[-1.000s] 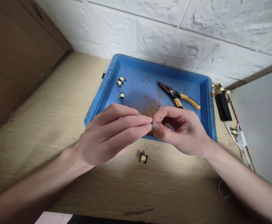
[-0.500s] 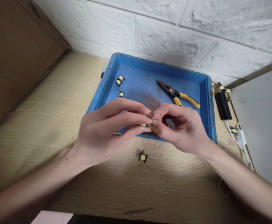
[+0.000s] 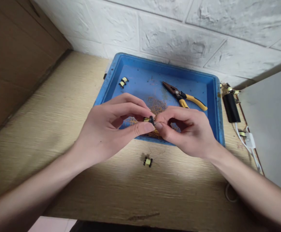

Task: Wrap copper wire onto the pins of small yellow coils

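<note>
Between the thumb and fingers of my left hand (image 3: pixel 111 125) is a small transformer coil (image 3: pixel 150 120), with yellow tape round its middle and a black pin end facing right. My right hand (image 3: pixel 186 129) pinches with thumb and forefinger right at those pins; a thin wire seems to run into the pinch, though the fingertips mostly cover it. Both hands are over the near side of a blue tray (image 3: pixel 216 106). A heap of fine copper-coloured wire scraps (image 3: pixel 157 104) lies in the tray beneath them. Another transformer coil (image 3: pixel 148 161) rests on the table in front of the tray.
Long-nose pliers (image 3: pixel 179 94) with yellow and black handles lie in the tray. Two more coils (image 3: pixel 123 82) sit at its back left. Right of the tray are a black cylinder (image 3: pixel 231 108), a white cable and more coils. A white brick wall (image 3: pixel 179 42) rises behind.
My left fingers have shifted and the coil has turned, so its black pin end now shows. The loose wire ends seen below my right fingertips are no longer visible there.
</note>
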The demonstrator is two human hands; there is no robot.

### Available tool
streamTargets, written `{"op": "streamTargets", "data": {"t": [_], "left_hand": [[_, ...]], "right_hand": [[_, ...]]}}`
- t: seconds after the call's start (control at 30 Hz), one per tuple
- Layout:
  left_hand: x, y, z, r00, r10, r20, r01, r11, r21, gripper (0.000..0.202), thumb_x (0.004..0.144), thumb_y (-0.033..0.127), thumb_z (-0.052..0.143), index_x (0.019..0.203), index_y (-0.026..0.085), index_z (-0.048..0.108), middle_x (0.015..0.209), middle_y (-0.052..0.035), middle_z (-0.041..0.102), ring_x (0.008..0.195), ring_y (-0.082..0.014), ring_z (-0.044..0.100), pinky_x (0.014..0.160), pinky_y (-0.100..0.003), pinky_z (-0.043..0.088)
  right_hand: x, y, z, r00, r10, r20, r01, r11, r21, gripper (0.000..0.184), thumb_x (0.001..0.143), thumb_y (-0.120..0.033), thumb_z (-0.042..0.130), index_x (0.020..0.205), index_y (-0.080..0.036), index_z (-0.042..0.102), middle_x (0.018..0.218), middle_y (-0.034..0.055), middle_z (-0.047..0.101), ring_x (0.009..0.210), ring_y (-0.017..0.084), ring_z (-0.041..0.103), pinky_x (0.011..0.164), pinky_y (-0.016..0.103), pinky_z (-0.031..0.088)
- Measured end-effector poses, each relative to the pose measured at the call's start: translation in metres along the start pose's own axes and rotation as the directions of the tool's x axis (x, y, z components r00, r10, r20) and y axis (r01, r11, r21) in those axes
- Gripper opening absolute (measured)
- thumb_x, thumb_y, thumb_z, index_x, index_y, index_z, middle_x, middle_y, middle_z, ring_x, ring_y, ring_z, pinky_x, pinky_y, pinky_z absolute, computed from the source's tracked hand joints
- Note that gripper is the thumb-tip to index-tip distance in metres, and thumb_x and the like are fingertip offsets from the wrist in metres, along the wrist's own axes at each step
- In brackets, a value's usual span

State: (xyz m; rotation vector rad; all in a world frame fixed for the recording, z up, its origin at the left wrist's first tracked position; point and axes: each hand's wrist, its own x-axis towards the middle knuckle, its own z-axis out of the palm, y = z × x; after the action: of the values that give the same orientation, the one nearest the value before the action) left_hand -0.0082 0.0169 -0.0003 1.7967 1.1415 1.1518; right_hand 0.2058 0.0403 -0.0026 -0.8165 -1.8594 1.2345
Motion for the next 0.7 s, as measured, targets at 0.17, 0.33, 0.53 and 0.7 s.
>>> {"op": "streamTargets", "data": {"t": [0.17, 0.33, 0.53, 0.7], "left_hand": [[-0.002, -0.007, -0.001, 0.977, 0.208, -0.037, -0.194, 0.955, 0.224, 0.017, 0.094, 0.030, 0.082, 0.108, 0.028, 0.073, 0.103, 0.0024, 0.077, 0.093, -0.0144, 0.074, 0.081, -0.029, 0.063], [-0.003, -0.010, -0.003, 0.907, 0.418, 0.048, -0.388, 0.786, 0.480, 0.020, 0.095, 0.026, 0.080, 0.113, 0.027, 0.070, 0.108, 0.0005, 0.082, 0.096, -0.0167, 0.077, 0.090, -0.032, 0.063], [0.001, -0.010, -0.003, 0.796, 0.604, 0.046, -0.502, 0.615, 0.607, 0.037, 0.088, 0.016, 0.083, 0.121, 0.026, 0.069, 0.127, -0.0033, 0.077, 0.112, -0.0231, 0.074, 0.101, -0.036, 0.062], [0.002, -0.013, -0.009, 0.751, 0.644, 0.149, -0.555, 0.491, 0.672, 0.027, 0.091, 0.017, 0.081, 0.108, 0.035, 0.071, 0.124, 0.0084, 0.075, 0.110, -0.0166, 0.070, 0.094, -0.029, 0.064]], "right_hand": [[0.001, 0.000, 0.001, 0.999, 0.026, -0.029, -0.024, 0.998, 0.063, 0.010, 0.091, -0.012, 0.071, 0.083, -0.017, 0.072, 0.071, -0.0020, 0.068, 0.063, 0.009, 0.055, 0.057, 0.023, 0.044], [0.001, 0.001, 0.002, 0.997, 0.057, -0.047, -0.051, 0.990, 0.128, 0.007, 0.091, -0.014, 0.073, 0.084, -0.017, 0.074, 0.070, -0.0022, 0.069, 0.062, 0.009, 0.055, 0.054, 0.023, 0.043], [0.001, 0.000, 0.003, 0.987, 0.148, -0.062, -0.122, 0.943, 0.309, 0.012, 0.082, -0.007, 0.082, 0.080, -0.017, 0.076, 0.069, -0.0044, 0.068, 0.061, 0.007, 0.056, 0.053, 0.020, 0.044], [0.003, -0.002, 0.003, 0.978, 0.206, -0.040, -0.168, 0.881, 0.441, 0.019, 0.075, -0.001, 0.085, 0.079, -0.017, 0.078, 0.071, -0.0052, 0.073, 0.063, 0.005, 0.060, 0.056, 0.015, 0.049]]}}
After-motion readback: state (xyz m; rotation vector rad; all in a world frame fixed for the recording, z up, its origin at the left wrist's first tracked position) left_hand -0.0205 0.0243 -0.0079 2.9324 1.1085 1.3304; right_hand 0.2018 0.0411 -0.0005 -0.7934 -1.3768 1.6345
